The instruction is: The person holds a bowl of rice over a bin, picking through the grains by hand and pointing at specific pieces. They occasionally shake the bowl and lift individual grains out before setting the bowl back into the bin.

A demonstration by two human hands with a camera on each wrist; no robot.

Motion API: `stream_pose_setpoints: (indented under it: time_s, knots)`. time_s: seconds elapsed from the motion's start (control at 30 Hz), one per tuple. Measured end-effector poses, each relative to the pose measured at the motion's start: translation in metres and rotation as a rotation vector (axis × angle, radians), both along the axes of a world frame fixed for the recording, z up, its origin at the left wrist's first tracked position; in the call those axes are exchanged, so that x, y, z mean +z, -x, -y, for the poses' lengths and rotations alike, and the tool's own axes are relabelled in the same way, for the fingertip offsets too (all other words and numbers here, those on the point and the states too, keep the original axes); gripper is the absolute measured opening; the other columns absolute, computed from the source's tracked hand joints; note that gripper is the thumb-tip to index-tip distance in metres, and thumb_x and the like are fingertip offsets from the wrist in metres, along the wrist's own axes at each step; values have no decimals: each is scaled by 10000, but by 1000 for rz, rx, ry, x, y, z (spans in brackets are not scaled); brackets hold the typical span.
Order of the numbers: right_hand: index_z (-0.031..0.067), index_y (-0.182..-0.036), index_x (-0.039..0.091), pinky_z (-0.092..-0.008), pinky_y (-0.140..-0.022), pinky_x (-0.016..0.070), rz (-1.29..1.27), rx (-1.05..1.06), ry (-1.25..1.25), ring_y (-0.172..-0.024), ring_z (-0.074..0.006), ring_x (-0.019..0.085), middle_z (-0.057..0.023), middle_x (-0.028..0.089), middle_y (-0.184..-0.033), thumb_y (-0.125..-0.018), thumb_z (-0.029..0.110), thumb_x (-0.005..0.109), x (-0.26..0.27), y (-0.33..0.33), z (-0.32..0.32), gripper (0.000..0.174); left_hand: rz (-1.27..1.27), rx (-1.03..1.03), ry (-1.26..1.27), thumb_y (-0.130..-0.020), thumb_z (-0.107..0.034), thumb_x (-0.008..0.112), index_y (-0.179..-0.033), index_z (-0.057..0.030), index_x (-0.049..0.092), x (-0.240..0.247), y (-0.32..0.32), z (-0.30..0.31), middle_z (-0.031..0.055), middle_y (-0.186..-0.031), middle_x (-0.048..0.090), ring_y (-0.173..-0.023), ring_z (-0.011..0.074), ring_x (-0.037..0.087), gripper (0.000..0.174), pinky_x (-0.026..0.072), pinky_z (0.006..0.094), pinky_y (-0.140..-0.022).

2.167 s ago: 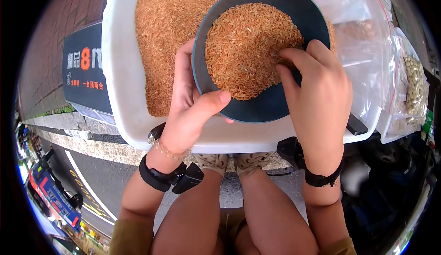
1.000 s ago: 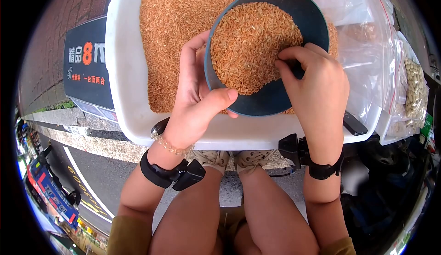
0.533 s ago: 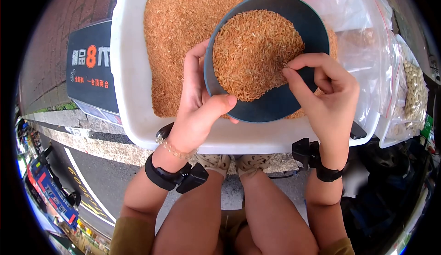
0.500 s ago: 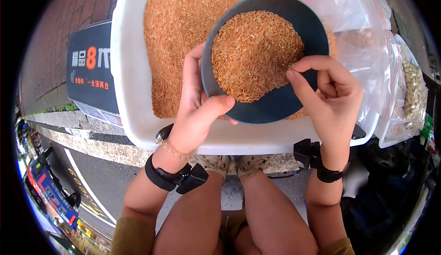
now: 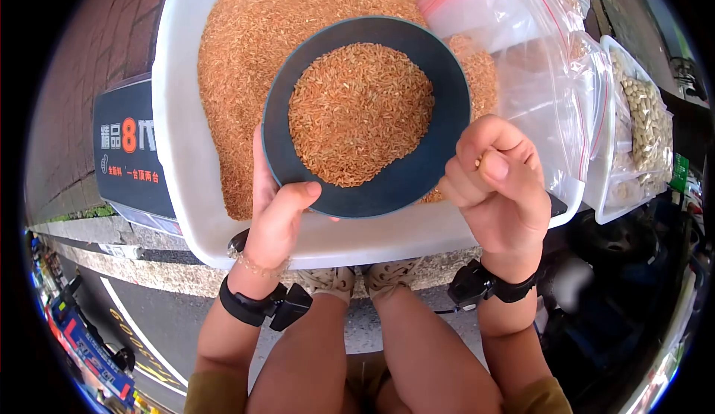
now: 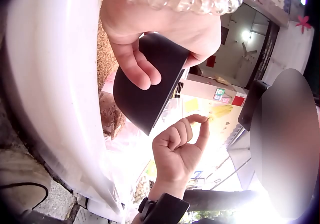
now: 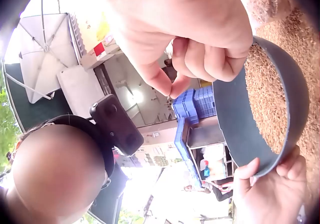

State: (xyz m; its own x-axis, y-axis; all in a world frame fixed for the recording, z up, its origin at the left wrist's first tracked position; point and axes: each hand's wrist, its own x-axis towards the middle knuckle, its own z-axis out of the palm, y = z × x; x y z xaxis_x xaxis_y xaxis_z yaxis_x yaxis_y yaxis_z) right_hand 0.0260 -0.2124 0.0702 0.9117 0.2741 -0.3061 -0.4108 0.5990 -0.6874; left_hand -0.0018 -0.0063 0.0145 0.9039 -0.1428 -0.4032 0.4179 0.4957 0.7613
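My left hand holds a dark blue-grey bowl by its near left side, thumb over the rim and fingers underneath. Reddish-brown rice is heaped inside, with bare bowl showing round it. Raised just right of the rim, my right hand has its palm turned up toward the head camera. Its thumb and forefinger pinch a tiny pale grain, while the other fingers curl in. In the right wrist view the bowl is tilted, with the left thumb at its edge.
Under the bowl stands a white tub with a broad bed of the same rice. Clear zip bags lie over its right side. Farther right, a white tray bears bagged pale beans. A black printed box sits left.
My right hand has lifted away from the rice in the bowl and turned palm up, still pinching. The bowl and left hand now appear farther left and lower in the head view.
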Motion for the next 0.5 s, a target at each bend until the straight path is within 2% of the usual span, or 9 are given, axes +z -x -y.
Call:
stream_pose_setpoints:
  time_s: [0.03, 0.07, 0.13, 0.17, 0.4, 0.5]
  knots:
    - [-8, -818, 537, -196, -422, 164, 18, 40, -22, -456, -10, 256, 68, 372, -543, -788, 69, 542, -3, -1, 1, 84, -2, -2, 0, -686, 1, 476, -1342, -125, 53, 0, 0, 0, 153, -1139, 444, -867, 239, 564, 790, 518, 303, -507]
    - [-8, -818, 537, -196, -422, 164, 16, 39, -23, -456, -10, 256, 68, 372, -543, -788, 69, 542, -4, -1, 1, 84, -3, -7, -1, -686, 0, 475, -1342, -125, 54, -1, 0, -1, 154, -1142, 442, -869, 239, 564, 789, 518, 304, -506]
    - [-2, -880, 506, -202, -413, 160, -85, 47, -190, -446, -20, 232, 71, 309, -533, -819, 111, 505, -5, -1, -4, 128, -4, -13, -2, -686, 0, 474, -1342, -125, 55, 0, 0, -1, 155, -1144, 440, -871, 240, 563, 789, 518, 305, -505]
    - [30, -853, 450, -209, -411, 157, -116, 88, -121, -441, -36, 200, 63, 248, -529, -843, 164, 436, -2, -2, -6, 135, -5, -13, 0, -685, 1, 470, -1342, -124, 56, 0, 0, -1, 156, -1145, 439, -872, 239, 562, 787, 519, 303, -505]
    - [110, -701, 311, -224, -412, 151, -246, 228, -353, -440, -60, 167, 48, 225, -516, -849, 228, 324, -5, -3, -18, 191, 7, -3, -49, -670, -8, 465, -1326, -128, 84, 6, -2, 3, 147, -1117, 459, -823, 213, 574, 768, 516, 279, -500]
    - [116, -672, 296, -225, -409, 148, -287, 209, -321, -440, -61, 162, 49, 218, -512, -870, 235, 308, -7, -5, -24, 232, 15, -26, -55, -668, -8, 473, -1317, -132, 99, 8, -5, 2, 139, -1100, 473, -779, 185, 581, 759, 514, 268, -496]
